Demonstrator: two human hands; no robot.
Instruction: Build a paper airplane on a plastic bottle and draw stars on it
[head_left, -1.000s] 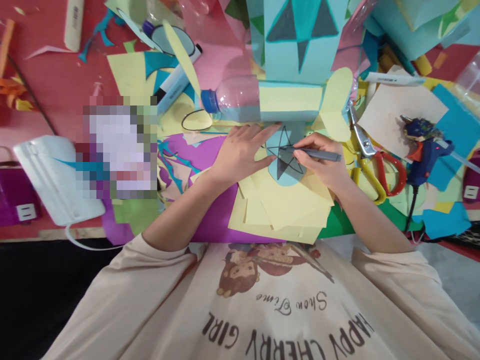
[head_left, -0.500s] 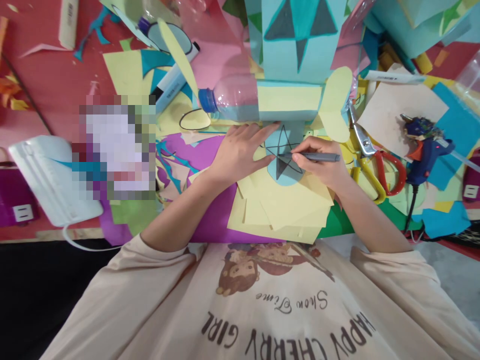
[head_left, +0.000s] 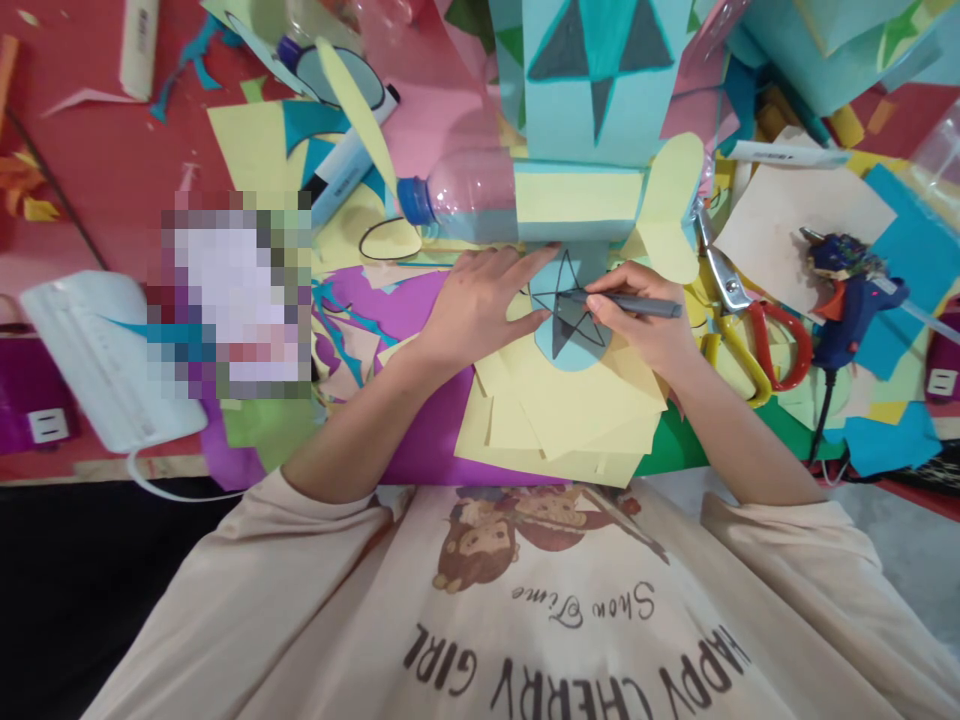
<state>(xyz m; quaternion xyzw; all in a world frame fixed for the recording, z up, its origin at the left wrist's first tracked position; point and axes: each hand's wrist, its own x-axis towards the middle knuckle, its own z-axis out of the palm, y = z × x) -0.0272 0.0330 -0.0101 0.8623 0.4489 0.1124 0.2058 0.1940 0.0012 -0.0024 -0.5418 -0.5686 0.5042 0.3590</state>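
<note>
My right hand (head_left: 651,325) is closed round a grey marker pen (head_left: 637,306), its tip resting on a black star outline drawn on a light blue paper piece (head_left: 570,325). One point of the star is filled in dark. My left hand (head_left: 480,300) lies flat with fingers stretched out, pressing the left edge of that blue piece. The blue piece sits on a pile of yellow paper sheets (head_left: 559,415). Just behind lies a plastic bottle (head_left: 469,195) with a blue cap, wrapped in yellow and blue paper.
Yellow and red scissors (head_left: 742,315) and a blue glue gun (head_left: 851,300) lie to the right. A marker (head_left: 349,160) and paper scraps cover the red table (head_left: 97,150) at left. A white case (head_left: 101,355) sits at the left edge. A tall blue paper form (head_left: 592,80) stands behind.
The pen tip in my right hand shifts slightly back and forth across the star. My left hand stays put on the paper.
</note>
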